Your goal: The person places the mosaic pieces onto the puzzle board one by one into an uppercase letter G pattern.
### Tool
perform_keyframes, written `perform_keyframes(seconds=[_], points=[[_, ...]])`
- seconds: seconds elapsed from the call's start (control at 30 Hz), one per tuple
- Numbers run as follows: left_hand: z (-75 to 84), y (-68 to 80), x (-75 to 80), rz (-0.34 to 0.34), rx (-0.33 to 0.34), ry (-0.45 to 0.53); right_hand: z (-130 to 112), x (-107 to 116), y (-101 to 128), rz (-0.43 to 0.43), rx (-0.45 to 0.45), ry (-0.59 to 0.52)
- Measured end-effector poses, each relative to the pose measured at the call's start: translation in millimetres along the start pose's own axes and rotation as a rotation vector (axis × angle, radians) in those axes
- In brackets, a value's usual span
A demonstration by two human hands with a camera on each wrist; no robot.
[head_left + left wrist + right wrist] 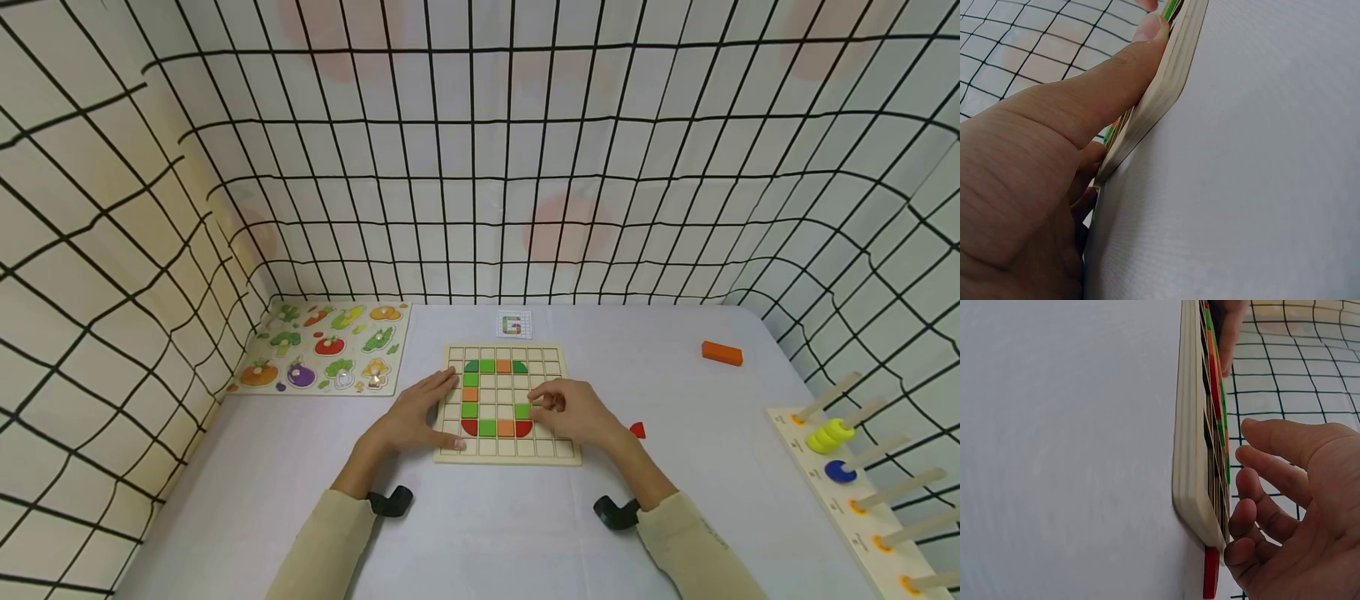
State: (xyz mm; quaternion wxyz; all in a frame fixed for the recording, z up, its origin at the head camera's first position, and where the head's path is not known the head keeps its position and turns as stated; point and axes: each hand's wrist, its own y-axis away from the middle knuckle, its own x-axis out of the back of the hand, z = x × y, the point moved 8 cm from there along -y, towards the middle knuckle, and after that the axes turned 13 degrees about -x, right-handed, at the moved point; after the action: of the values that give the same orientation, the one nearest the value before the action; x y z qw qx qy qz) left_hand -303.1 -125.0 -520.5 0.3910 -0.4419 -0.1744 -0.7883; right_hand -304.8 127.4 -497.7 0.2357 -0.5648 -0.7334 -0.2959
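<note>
A wooden grid board (551,450) lies on the white table, with green, orange and red tiles set into a G-like shape. My left hand (415,411) rests on the board's left side, fingers and thumb spread along the edge; its thumb (1116,81) lies over the rim in the left wrist view. Over the board's right part is my right hand (573,410), its fingers loosely bent beside a green square tile (522,411). Nothing shows between its thumb and fingertips (1249,428) in the right wrist view. A red quarter-round tile (637,430) lies right of the board.
Behind the board is a small pattern card (514,324). A vegetable puzzle board (397,333) lies at back left, an orange block (722,353) at back right. A pegged counting board (821,492) with rings stands at right. Black wire mesh (510,121) surrounds the table.
</note>
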Motion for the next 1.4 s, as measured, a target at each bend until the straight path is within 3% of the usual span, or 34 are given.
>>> perform_keyframes(seconds=[0.33,0.63,0.93,1.23,1.4], points=[[1.3,0.0,0.4,0.006,-0.001,0.001,13,28,6,0.069,0.032,-0.002],[2.5,-0.2,0.3,-0.003,-0.009,0.002,34,50,16,0.122,-0.012,0.05],[2.0,-0.5,-0.3,-0.006,0.006,-0.005,54,51,19,0.088,-0.059,0.078],[2.6,-0.8,-1.2,-0.008,0.011,0.003,57,44,23,0.013,-0.049,0.111],[2.6,-1.3,-0.3,-0.003,0.014,0.002,57,42,21,0.015,-0.035,0.119]])
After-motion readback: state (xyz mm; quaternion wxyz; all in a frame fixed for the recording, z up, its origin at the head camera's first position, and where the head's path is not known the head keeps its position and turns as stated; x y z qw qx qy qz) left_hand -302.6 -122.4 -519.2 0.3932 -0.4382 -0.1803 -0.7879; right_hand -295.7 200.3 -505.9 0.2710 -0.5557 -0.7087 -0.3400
